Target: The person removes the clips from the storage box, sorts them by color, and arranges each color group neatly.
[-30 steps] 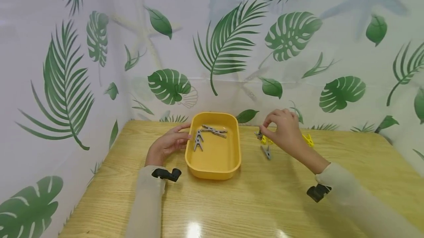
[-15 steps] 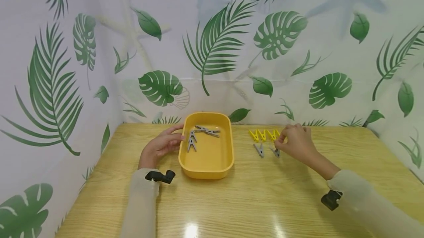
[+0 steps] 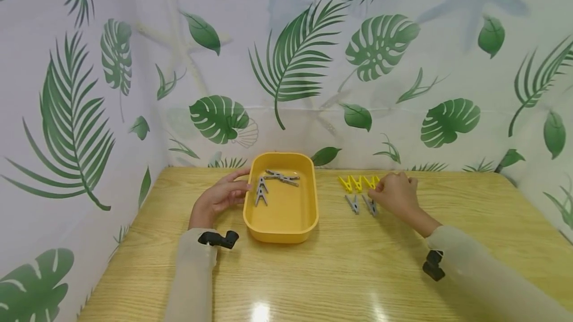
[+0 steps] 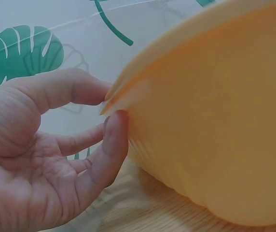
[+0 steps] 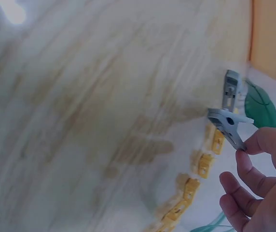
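Observation:
My left hand [image 3: 220,199] holds the left rim of a yellow plastic tub [image 3: 281,237]. In the left wrist view, the thumb lies at the rim and a fingertip [image 4: 115,133] presses the outer wall below it. Several grey clothespins [image 3: 286,178] lie in the tub, toward its left and back. To the right of the tub, my right hand [image 3: 396,193] pinches one leg of a grey clothespin [image 5: 226,126] between thumb and forefinger, low over the table. Another grey clothespin [image 3: 352,204] lies just left of it.
A row of yellow clothespins [image 3: 345,183] lies behind the grey pair, partly hidden by my right hand. The wooden table [image 3: 322,282] ends at a leaf-print sheet [image 3: 309,128] at the back and left.
My right hand has carried the grey clothespin rightward and down to beside the other grey one, then turned it to a similar slant. The left hand stays on the tub.

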`<act>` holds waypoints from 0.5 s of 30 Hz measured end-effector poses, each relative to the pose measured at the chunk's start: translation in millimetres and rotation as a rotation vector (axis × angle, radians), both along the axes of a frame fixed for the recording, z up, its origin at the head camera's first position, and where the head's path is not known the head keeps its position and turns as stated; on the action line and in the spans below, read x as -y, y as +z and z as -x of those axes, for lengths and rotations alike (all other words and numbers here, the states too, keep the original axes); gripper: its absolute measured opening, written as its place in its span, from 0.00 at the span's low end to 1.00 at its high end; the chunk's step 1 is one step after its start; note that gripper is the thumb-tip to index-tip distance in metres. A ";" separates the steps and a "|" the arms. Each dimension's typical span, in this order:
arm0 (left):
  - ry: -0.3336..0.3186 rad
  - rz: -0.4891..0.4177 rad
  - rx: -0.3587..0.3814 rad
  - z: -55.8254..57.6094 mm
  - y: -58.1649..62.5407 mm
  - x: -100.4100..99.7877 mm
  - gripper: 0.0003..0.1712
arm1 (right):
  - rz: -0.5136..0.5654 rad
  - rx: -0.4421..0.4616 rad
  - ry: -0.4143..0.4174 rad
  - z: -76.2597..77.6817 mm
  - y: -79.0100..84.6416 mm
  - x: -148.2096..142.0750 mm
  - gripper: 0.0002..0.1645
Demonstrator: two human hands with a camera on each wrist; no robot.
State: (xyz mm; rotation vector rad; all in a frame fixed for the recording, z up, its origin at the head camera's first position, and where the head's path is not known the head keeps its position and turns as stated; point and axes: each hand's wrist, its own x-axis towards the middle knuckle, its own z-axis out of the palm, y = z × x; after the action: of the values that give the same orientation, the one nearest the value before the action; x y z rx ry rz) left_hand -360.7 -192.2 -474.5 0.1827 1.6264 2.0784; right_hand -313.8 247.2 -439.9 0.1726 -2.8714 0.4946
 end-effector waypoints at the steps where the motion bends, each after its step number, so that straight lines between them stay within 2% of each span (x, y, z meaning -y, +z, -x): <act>1: -0.001 -0.002 0.001 0.0 0.0 0.0 0.38 | 0.000 -0.003 -0.007 1.5 -2.5 0.0 0.26; 10: -0.002 0.041 -0.016 1.0 -0.4 2.1 0.39 | -0.005 -0.043 -0.064 7.6 -15.5 3.4 0.27; 15: -0.005 0.041 -0.017 2.7 -1.7 3.0 0.38 | 0.026 -0.084 -0.061 6.5 -17.6 5.2 0.20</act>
State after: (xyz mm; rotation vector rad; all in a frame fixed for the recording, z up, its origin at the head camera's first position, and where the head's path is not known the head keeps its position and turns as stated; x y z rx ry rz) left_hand -363.4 -195.2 -476.3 0.1907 1.6756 2.0427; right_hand -320.3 241.9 -457.5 0.0983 -2.7781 0.4999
